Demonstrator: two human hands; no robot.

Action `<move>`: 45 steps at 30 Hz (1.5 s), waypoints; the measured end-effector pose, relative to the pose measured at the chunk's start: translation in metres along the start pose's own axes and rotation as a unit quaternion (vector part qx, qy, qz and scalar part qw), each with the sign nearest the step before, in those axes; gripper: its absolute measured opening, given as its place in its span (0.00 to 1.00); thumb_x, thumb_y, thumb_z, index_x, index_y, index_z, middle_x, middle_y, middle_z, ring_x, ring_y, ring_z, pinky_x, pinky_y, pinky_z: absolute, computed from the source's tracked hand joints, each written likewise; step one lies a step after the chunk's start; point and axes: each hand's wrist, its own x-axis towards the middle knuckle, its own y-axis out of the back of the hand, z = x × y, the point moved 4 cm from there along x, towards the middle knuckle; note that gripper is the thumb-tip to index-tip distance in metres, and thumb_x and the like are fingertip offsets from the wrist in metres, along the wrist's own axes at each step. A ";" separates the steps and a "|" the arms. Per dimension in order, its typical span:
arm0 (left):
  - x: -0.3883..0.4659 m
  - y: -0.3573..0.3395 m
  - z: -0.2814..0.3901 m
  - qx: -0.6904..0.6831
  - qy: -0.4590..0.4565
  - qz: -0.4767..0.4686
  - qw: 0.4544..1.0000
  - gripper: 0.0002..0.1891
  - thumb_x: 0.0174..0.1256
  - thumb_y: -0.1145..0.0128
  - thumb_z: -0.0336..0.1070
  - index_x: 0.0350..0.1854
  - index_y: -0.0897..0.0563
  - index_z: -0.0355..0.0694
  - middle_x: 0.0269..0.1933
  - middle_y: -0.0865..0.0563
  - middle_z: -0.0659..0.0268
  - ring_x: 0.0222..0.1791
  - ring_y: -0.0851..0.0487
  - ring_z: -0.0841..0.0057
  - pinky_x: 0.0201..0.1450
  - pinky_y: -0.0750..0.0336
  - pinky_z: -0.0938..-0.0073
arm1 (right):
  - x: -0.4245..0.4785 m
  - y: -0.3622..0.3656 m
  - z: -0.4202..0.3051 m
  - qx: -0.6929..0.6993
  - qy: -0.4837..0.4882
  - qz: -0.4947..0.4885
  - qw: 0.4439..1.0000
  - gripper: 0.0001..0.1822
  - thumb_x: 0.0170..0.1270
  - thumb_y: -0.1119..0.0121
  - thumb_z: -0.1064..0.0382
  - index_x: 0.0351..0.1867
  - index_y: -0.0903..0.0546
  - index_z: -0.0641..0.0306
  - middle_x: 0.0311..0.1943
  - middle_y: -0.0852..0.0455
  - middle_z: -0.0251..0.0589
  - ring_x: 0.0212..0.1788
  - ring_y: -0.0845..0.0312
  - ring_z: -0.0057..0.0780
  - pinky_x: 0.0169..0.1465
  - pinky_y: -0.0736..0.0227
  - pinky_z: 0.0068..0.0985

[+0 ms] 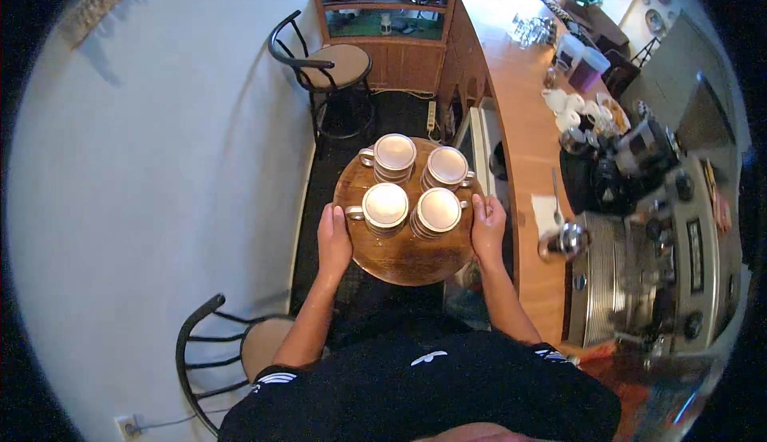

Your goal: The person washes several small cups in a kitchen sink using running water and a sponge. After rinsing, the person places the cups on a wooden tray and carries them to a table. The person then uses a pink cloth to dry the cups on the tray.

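A round wooden tray (413, 265) is held level in front of me by both hands. My left hand (334, 237) grips its left edge and my right hand (488, 226) its right edge, with the fingers mostly hidden beneath. Several pale mugs stand grouped on the tray: a back left mug (395, 153), a back right mug (447, 166), a front left mug (385, 207) and a front right mug (438, 211). The left pair has its handles to the left, the right pair to the right. Their tops look flat and pale; whether these are bases or lids I cannot tell.
A wooden counter (527, 166) runs along the right, bearing an espresso machine (647, 280), white cups (566, 109) and plastic containers. Left of the tray is a white wall. One bar chair (335, 67) stands ahead, another (263, 346) at lower left. A power strip (431, 116) lies on the floor.
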 end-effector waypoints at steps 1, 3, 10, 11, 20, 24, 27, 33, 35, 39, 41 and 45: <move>0.021 -0.009 0.002 -0.003 0.007 -0.023 1.000 0.19 0.76 0.62 0.45 0.43 0.26 0.31 0.40 0.20 0.49 0.43 0.21 0.57 0.50 0.30 0.63 | 0.019 -0.007 0.003 -0.005 0.009 0.007 1.000 0.19 0.67 0.42 0.57 0.24 0.33 0.66 0.21 0.38 0.32 0.27 0.45 0.23 0.30 0.43 0.25; 0.053 -0.026 -0.005 0.005 0.021 -0.031 0.999 0.20 0.76 0.62 0.45 0.46 0.26 0.29 0.43 0.19 0.46 0.45 0.21 0.55 0.51 0.30 0.63 | 0.049 -0.023 0.016 -0.012 0.022 0.023 0.999 0.19 0.68 0.42 0.57 0.24 0.33 0.66 0.21 0.38 0.32 0.27 0.44 0.22 0.30 0.43 0.25; 0.189 -0.079 -0.018 0.009 -0.021 -0.045 0.999 0.22 0.76 0.63 0.46 0.46 0.25 0.29 0.43 0.19 0.45 0.47 0.20 0.52 0.52 0.30 0.62 | 0.165 -0.077 0.018 0.046 0.006 0.054 0.997 0.20 0.68 0.42 0.59 0.22 0.36 0.64 0.20 0.42 0.30 0.26 0.47 0.20 0.28 0.47 0.26; 0.215 -0.084 -0.016 0.013 -0.033 -0.050 0.998 0.22 0.76 0.64 0.46 0.45 0.25 0.29 0.42 0.19 0.45 0.46 0.20 0.52 0.51 0.30 0.62 | 0.183 -0.085 0.016 0.044 0.003 0.060 0.997 0.20 0.68 0.42 0.60 0.21 0.37 0.64 0.20 0.43 0.30 0.26 0.48 0.20 0.28 0.48 0.26; 0.366 -0.128 0.006 -0.023 -0.023 -0.125 0.992 0.20 0.76 0.64 0.44 0.42 0.25 0.30 0.38 0.19 0.48 0.41 0.20 0.56 0.47 0.29 0.63 | 0.302 -0.136 -0.001 0.011 0.001 0.107 0.994 0.21 0.68 0.43 0.60 0.21 0.37 0.65 0.19 0.43 0.33 0.26 0.48 0.23 0.29 0.46 0.28; 0.437 -0.162 -0.011 -0.011 -0.028 -0.153 0.988 0.22 0.76 0.63 0.45 0.43 0.25 0.27 0.40 0.20 0.41 0.43 0.21 0.47 0.49 0.29 0.60 | 0.373 -0.163 0.000 0.031 -0.006 0.097 0.995 0.19 0.67 0.43 0.61 0.21 0.36 0.65 0.19 0.43 0.33 0.25 0.48 0.22 0.29 0.46 0.27; 0.489 -0.186 -0.034 0.044 -0.033 -0.117 0.992 0.23 0.76 0.63 0.46 0.43 0.25 0.25 0.42 0.20 0.39 0.45 0.22 0.46 0.49 0.29 0.59 | 0.425 -0.193 0.008 0.042 0.009 0.100 0.994 0.19 0.67 0.42 0.62 0.21 0.36 0.65 0.19 0.43 0.33 0.25 0.47 0.22 0.29 0.46 0.27; 0.600 -0.239 -0.048 0.072 -0.021 -0.065 0.995 0.27 0.76 0.61 0.50 0.52 0.26 0.24 0.47 0.20 0.37 0.51 0.22 0.45 0.55 0.30 0.59 | 0.557 -0.247 0.014 0.038 0.027 0.075 0.996 0.20 0.67 0.42 0.61 0.21 0.37 0.64 0.19 0.43 0.32 0.25 0.48 0.22 0.28 0.46 0.27; 0.638 -0.255 -0.047 0.059 -0.004 -0.074 0.995 0.27 0.76 0.61 0.50 0.52 0.25 0.25 0.47 0.19 0.38 0.51 0.22 0.46 0.55 0.30 0.59 | 0.603 -0.264 0.022 0.023 0.034 0.064 0.997 0.19 0.66 0.42 0.61 0.21 0.36 0.63 0.19 0.43 0.31 0.25 0.48 0.21 0.28 0.47 0.27; 0.708 -0.277 -0.059 0.036 0.026 -0.080 0.996 0.26 0.75 0.59 0.49 0.51 0.24 0.26 0.47 0.19 0.38 0.51 0.21 0.49 0.54 0.30 0.59 | 0.681 -0.309 0.010 0.082 0.004 0.029 0.996 0.17 0.67 0.42 0.61 0.21 0.33 0.64 0.19 0.37 0.30 0.25 0.44 0.20 0.28 0.45 0.26; 0.746 -0.278 -0.061 0.098 -0.013 -0.002 0.995 0.24 0.75 0.59 0.49 0.48 0.24 0.26 0.44 0.18 0.40 0.47 0.19 0.52 0.52 0.29 0.61 | 0.716 -0.338 0.011 0.090 -0.019 0.005 0.996 0.16 0.67 0.42 0.61 0.23 0.31 0.66 0.19 0.36 0.32 0.25 0.42 0.21 0.29 0.42 0.27; 0.823 -0.295 -0.061 0.063 -0.009 -0.037 0.997 0.21 0.75 0.58 0.47 0.40 0.23 0.29 0.35 0.18 0.49 0.37 0.20 0.62 0.45 0.28 0.64 | 0.795 -0.387 0.020 0.095 0.002 -0.001 0.996 0.15 0.67 0.43 0.61 0.24 0.29 0.67 0.19 0.32 0.35 0.26 0.40 0.21 0.30 0.40 0.28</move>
